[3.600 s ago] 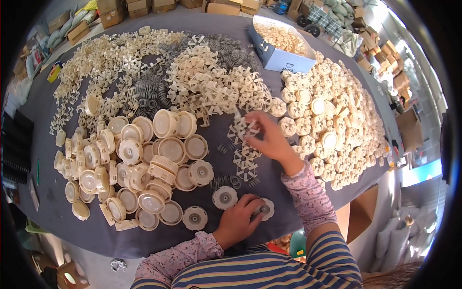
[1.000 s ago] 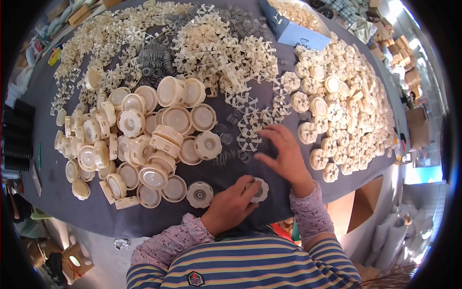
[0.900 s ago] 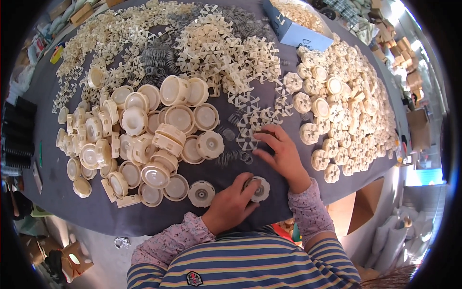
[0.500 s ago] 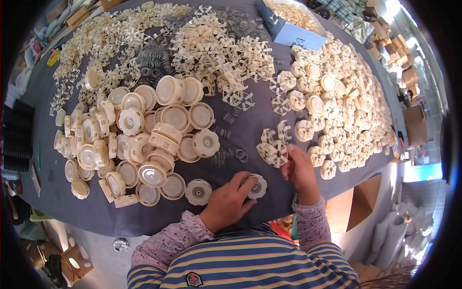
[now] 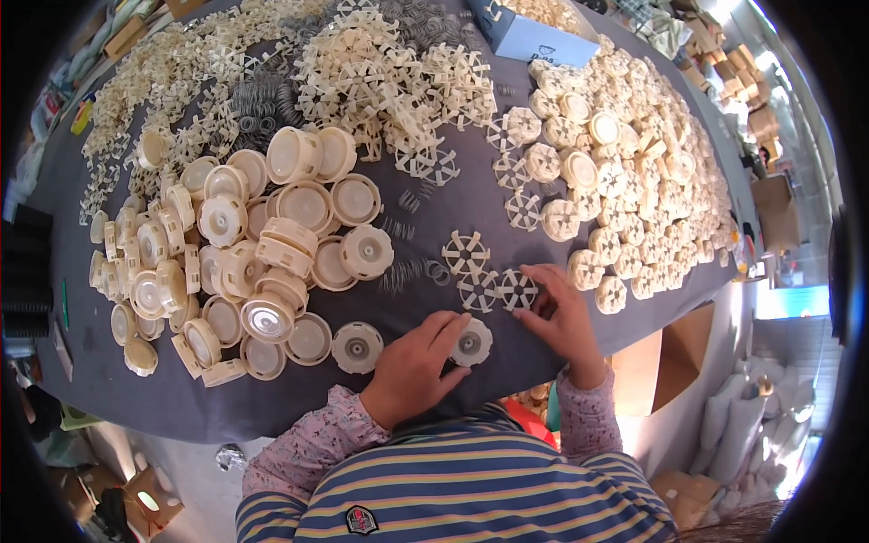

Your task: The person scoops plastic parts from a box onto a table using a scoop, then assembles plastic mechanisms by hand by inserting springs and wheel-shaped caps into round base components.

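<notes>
My left hand (image 5: 418, 366) rests on the cloth, its thumb and fingers closed round the left edge of a round cream cap (image 5: 472, 344) that lies with its hollow side up. To the right, my right hand (image 5: 563, 319) has its thumb and forefinger bent about the edge of a flat spoked plastic piece (image 5: 519, 290). Two like pieces lie beside it: a spoked piece (image 5: 478, 290) touching it on the left, and another spoked piece (image 5: 465, 252) just beyond. Another round cap (image 5: 358, 347) sits left of my left hand.
Round caps (image 5: 303, 208) are heaped at left. Behind are a pile of spoked pieces (image 5: 362, 81) and grey springs (image 5: 262, 100). Loose springs (image 5: 403, 273) lie near the middle. Assembled round parts (image 5: 625, 181) cover the right side, below a blue box (image 5: 543, 41). An open carton (image 5: 670, 362) stands off the table's right edge.
The spoked pieces, bunched up and blurred at my right fingers before, now lie flat and spread on the cloth. My left hand stays at the same cap. The whole view has shifted slightly.
</notes>
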{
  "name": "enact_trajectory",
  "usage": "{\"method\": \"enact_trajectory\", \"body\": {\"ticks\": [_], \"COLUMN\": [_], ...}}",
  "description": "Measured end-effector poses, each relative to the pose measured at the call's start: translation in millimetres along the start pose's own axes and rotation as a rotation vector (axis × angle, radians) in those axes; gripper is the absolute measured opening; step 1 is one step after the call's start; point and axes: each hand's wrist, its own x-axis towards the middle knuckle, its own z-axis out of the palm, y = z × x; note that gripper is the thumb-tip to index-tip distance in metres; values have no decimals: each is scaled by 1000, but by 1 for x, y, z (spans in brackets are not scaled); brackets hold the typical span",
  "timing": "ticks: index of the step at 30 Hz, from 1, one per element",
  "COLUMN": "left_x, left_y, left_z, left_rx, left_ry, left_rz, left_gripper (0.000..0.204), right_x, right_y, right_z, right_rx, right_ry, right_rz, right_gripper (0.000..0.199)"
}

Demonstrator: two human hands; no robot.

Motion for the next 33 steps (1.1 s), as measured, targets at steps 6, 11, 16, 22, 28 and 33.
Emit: {"method": "enact_trajectory", "body": {"ticks": [6,11,16,22,28,33], "left_x": [-7,-6,-6,-2,-16,-14], "left_y": [5,8,-1,9,8,10], "left_z": [-3,-11,3,-6,-1,4], "left_rx": [-130,-305,-243,-257,-546,-539], "left_ry": [-66,-128,-95,-121,-106,-26], "left_rz": [-62,-212,-175,-210,-316,-298], "left_gripper": [73,68,57,57,64,57], "right_x": [-6,-28,-41,-48,-58,-56], "right_y": [3,-28,-17,-27,-53,-49], "right_z": [-4,4,9,10,37,47], "right_rx": [77,122,154,89,-8,-48], "right_ry": [154,-82,23,4,1,1], "right_rz": [18,-171,-100,-116,-131,-148], "right_gripper": [54,63,69,67,66,67]}}
